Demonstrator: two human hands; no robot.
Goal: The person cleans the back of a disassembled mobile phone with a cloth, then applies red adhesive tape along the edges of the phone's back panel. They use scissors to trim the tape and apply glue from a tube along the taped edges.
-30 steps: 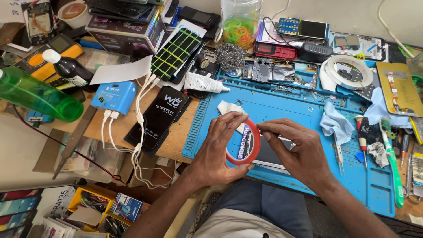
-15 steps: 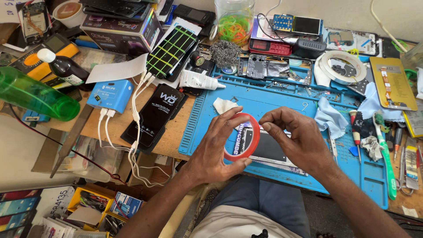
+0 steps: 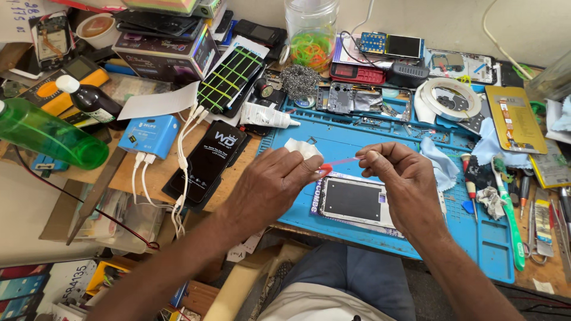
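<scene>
- Compared with half a second before, the red tape roll (image 3: pixel 323 169) is turned: then its open ring was seen between the hands, now only a small red edge is seen at the left fingertips.
- A thin red strip (image 3: pixel 343 160) is now drawn out of the roll, and it is stretched almost level between the two hands.
- The left hand (image 3: pixel 275 181) was lowered and is closed around the roll, so most of the roll is hidden.
- The right hand (image 3: pixel 399 178) is pinched narrow on the far end of the strip, with thumb and forefinger pressed together.
- The strip looks slim, pale red and a little transparent; its width cannot be told exactly.
- The roll and strip are held above the blue mat (image 3: pixel 488 244) on the bench, just over a phone (image 3: pixel 355 201) that is lying with a dark, grey-framed face up.
- A white tissue (image 3: pixel 300 146) is seen just behind the left hand.
- A green toothbrush (image 3: pixel 510 214) is lying on the mat, well apart to the right.
</scene>
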